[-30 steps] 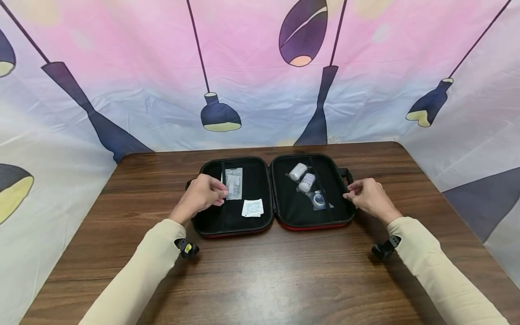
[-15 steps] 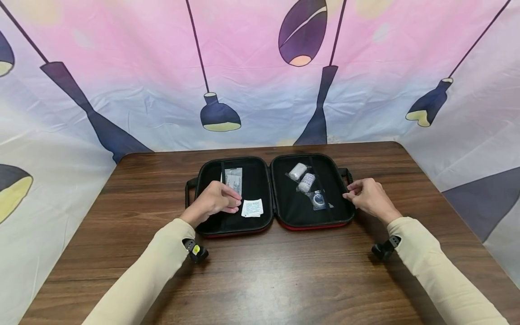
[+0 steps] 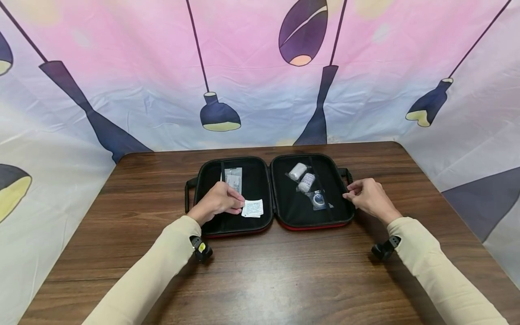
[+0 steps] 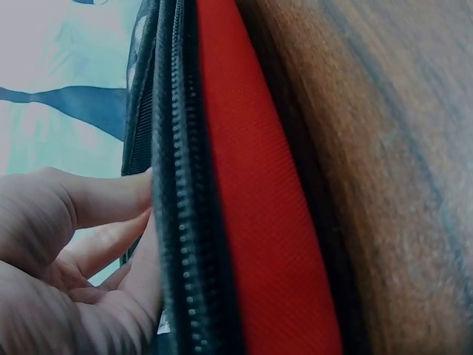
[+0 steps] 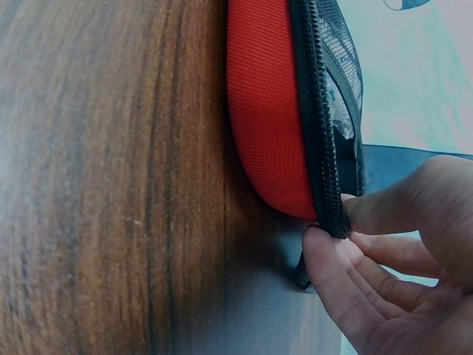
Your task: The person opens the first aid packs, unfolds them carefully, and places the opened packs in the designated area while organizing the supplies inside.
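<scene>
A red-and-black zip case [image 3: 233, 230] lies opened flat on the table, black inside. My left hand [image 3: 219, 198] is over its left half, fingertips right at the left corner of a small white printed packet [image 3: 253, 208]. In the left wrist view, the case rim hides the tips of the left hand's thumb and fingers [image 4: 96, 262]; whether they pinch the packet I cannot tell. My right hand [image 3: 369, 196] pinches the rim at the right side of the case, thumb inside and fingers outside, as the right wrist view [image 5: 399, 259] shows.
In the left half, a clear-wrapped packet [image 3: 234, 176] sits under a dark strap. Two white wrapped rolls [image 3: 306, 182] and a small clear bag with a blue ring [image 3: 318, 200] lie in the right half. Black handles [image 3: 189, 194] stick out at both outer sides. A printed curtain [image 3: 260, 67] hangs behind the table.
My left hand has moved right and slightly down, away from the clear-wrapped packet under the strap and up to the small white packet. My right hand stays at the case rim.
</scene>
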`<action>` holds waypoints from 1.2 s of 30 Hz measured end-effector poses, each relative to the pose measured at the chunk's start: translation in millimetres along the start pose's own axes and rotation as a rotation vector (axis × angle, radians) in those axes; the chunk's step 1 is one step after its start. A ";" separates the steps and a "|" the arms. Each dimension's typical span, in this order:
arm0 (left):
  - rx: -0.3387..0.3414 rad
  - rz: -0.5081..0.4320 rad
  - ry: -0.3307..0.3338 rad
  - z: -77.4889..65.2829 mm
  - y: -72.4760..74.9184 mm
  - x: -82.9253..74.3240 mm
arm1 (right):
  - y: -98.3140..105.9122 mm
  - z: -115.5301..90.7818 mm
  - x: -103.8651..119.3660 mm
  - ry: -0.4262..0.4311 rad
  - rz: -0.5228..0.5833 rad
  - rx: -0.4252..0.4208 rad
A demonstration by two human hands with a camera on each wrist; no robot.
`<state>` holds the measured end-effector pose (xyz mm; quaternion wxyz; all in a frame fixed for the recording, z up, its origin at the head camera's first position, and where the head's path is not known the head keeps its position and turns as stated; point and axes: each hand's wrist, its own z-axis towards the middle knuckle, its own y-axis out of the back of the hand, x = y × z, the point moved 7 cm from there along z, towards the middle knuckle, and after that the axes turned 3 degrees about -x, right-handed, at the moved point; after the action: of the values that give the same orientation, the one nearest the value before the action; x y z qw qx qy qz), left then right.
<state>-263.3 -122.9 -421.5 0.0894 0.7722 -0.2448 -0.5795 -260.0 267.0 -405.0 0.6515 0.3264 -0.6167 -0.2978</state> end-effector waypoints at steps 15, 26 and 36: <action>-0.022 0.126 -0.054 -0.5 -8.6 -7.7 | -0.3 0.4 -0.1 -0.014 -0.007 0.004; -0.021 0.158 -0.026 -0.6 -10.8 -8.4 | 0.8 0.3 0.9 -0.021 -0.005 0.003; -0.027 0.228 -0.027 -1.3 -13.7 -9.8 | 0.1 0.0 -0.7 -0.013 -0.012 -0.001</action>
<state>-260.4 -106.5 -418.5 0.1615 0.7302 -0.3244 -0.5792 -260.0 267.6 -405.4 0.6458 0.3277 -0.6189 -0.3043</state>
